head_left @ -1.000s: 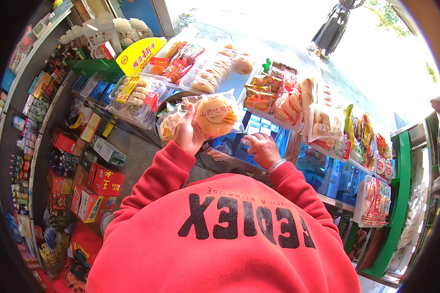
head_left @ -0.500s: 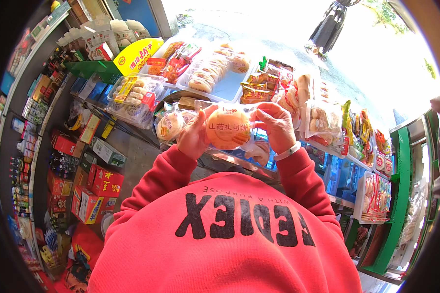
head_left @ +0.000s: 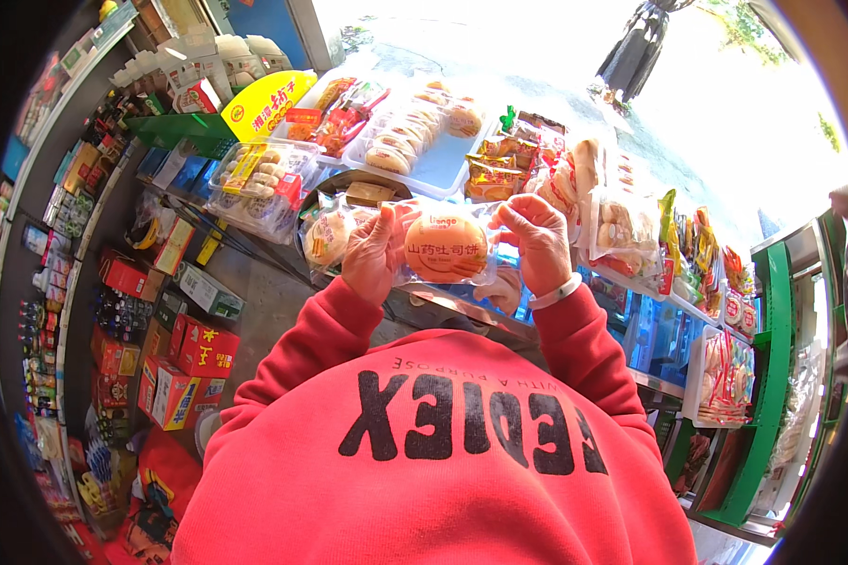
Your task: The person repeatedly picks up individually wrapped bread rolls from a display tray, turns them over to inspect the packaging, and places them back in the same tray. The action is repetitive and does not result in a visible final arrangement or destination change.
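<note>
Between my two hands is a round flat bread (head_left: 446, 249) in a clear wrapper with red print, its printed face turned up toward me. My left hand (head_left: 371, 260) pinches the left edge of the wrapper, thumb on top. At the opposite edge, my right hand (head_left: 540, 247) grips the wrapper between thumb and bent fingers. Just beyond my left hand, more wrapped round breads (head_left: 328, 237) sit in a dark-rimmed round container. Farther off, a white tray (head_left: 443, 177) holds rows of wrapped buns.
A clear plastic box of buns (head_left: 259, 186) stands at the left by a yellow sign (head_left: 267, 104). Packaged snacks (head_left: 499, 169) and bagged breads (head_left: 622, 231) line the counter to the right. Red cartons (head_left: 203, 348) are stacked low at left. A person in dark clothing (head_left: 638, 52) is outside.
The wrapped bread has shifted slightly right and its wrapper lies flatter and more spread out. Both hands keep their hold; my right fingers have bent in more.
</note>
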